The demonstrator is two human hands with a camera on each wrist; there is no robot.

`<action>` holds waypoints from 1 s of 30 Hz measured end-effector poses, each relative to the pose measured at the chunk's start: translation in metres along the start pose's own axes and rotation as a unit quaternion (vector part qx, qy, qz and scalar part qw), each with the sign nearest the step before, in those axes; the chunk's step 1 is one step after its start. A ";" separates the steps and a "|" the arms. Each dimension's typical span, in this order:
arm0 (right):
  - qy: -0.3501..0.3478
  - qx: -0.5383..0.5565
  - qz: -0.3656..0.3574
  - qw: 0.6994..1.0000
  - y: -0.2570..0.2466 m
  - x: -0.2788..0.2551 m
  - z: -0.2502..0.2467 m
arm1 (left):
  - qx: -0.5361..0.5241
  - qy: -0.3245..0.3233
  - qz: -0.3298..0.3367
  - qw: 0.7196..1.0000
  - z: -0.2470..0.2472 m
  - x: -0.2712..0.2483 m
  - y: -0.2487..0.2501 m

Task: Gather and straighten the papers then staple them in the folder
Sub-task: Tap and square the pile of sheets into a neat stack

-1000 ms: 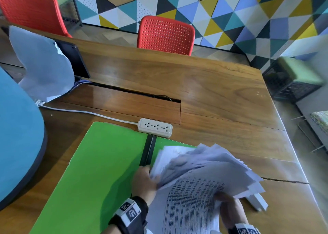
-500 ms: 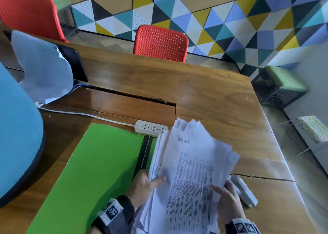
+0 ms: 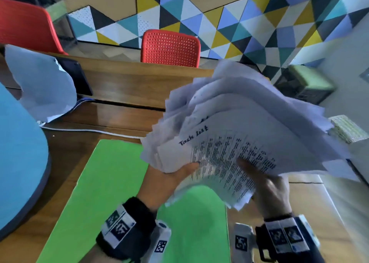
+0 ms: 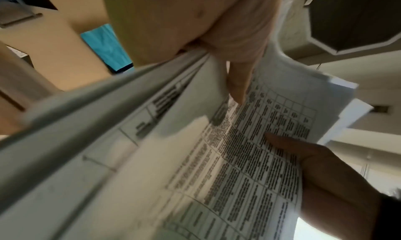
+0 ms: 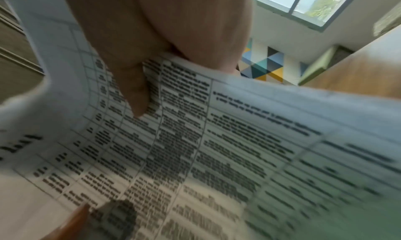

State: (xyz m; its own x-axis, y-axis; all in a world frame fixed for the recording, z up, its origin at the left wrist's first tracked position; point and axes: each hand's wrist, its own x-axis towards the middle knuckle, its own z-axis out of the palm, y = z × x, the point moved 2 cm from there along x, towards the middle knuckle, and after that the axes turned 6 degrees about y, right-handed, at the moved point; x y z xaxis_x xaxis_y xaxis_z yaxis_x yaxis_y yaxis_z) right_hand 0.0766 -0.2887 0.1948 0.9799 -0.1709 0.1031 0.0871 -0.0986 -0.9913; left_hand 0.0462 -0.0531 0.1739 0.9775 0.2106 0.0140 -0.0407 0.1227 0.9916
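Observation:
A thick, fanned stack of white printed papers (image 3: 235, 131) is held up in the air above the open green folder (image 3: 111, 183); the top sheet reads "Task list". My left hand (image 3: 169, 178) grips the stack's lower left edge, thumb on top. My right hand (image 3: 265, 185) grips its lower right edge, thumb across the printed table. The left wrist view shows the papers (image 4: 217, 158) pinched under my thumb, and so does the right wrist view of the sheets (image 5: 217, 149). The sheets lie uneven, their edges staggered. The stapler is hidden.
The folder lies on a wooden table (image 3: 127, 83). A white cable (image 3: 89, 130) crosses behind it. A loose sheet (image 3: 40, 83) leans on a dark tablet (image 3: 77, 77) at far left. A blue cushion (image 3: 20, 157) fills the left edge. Red chairs (image 3: 169, 47) stand behind.
Both hands have lifted the paper stack off the folder and raised it toward the camera, tilting it to the right. The power strip and stapler are now covered by the papers.

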 end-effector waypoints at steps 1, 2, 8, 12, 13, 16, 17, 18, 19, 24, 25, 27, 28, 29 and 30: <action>0.017 0.007 -0.001 1.000 -0.001 0.000 -0.002 | -0.012 0.009 0.003 1.000 0.003 0.003 0.006; 0.019 0.021 -0.005 1.000 0.002 0.001 -0.006 | -0.020 0.018 0.006 1.000 0.004 0.006 0.007; -0.002 -0.006 0.029 1.000 0.043 -0.018 -0.012 | -0.036 -0.003 -0.010 0.999 0.007 0.006 -0.015; 0.027 -0.019 0.038 0.999 0.063 -0.017 -0.011 | -0.010 -0.026 0.021 0.999 0.019 0.015 -0.018; 0.032 -0.014 0.039 0.999 0.061 -0.014 -0.010 | -0.003 -0.017 0.030 0.999 0.021 0.017 -0.017; 0.038 0.012 0.033 0.999 0.057 -0.011 -0.011 | -0.037 0.033 0.027 0.998 0.027 0.020 -0.013; 0.043 0.018 0.031 0.998 0.056 -0.011 -0.012 | -0.049 0.042 0.031 0.997 0.027 0.021 -0.013; 0.049 0.022 0.030 0.998 0.059 -0.011 -0.013 | -0.051 0.044 0.029 0.997 0.027 0.021 -0.015; 0.048 0.027 0.039 0.998 0.064 -0.011 -0.013 | -0.046 0.045 0.025 0.998 0.027 0.022 -0.021; 0.034 0.060 0.165 0.984 0.119 -0.020 -0.018 | 0.116 0.016 0.088 0.989 0.031 0.020 -0.044; 0.046 0.083 0.198 0.976 0.129 -0.023 -0.021 | 0.123 0.012 0.100 0.987 0.031 0.021 -0.044; 0.081 0.127 0.253 0.956 0.142 -0.027 -0.026 | 0.104 0.040 0.099 0.989 0.027 0.025 -0.038; 0.088 0.150 0.273 0.946 0.145 -0.029 -0.027 | 0.055 0.060 0.074 0.994 0.023 0.027 -0.036; 0.089 0.179 0.289 0.936 0.147 -0.031 -0.026 | -0.020 0.076 0.034 0.996 0.018 0.029 -0.034; 0.082 0.212 0.306 0.924 0.145 -0.032 -0.023 | -0.097 0.091 -0.016 0.991 0.014 0.031 -0.034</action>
State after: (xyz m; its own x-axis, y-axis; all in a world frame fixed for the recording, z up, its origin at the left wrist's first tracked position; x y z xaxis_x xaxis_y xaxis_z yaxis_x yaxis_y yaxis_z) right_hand 0.0542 -0.3198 0.0498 0.8319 -0.2169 -0.5108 -0.3774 0.4537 -0.8073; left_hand 0.0812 -0.0645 0.1421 0.9259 0.3734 -0.0572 -0.0671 0.3114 0.9479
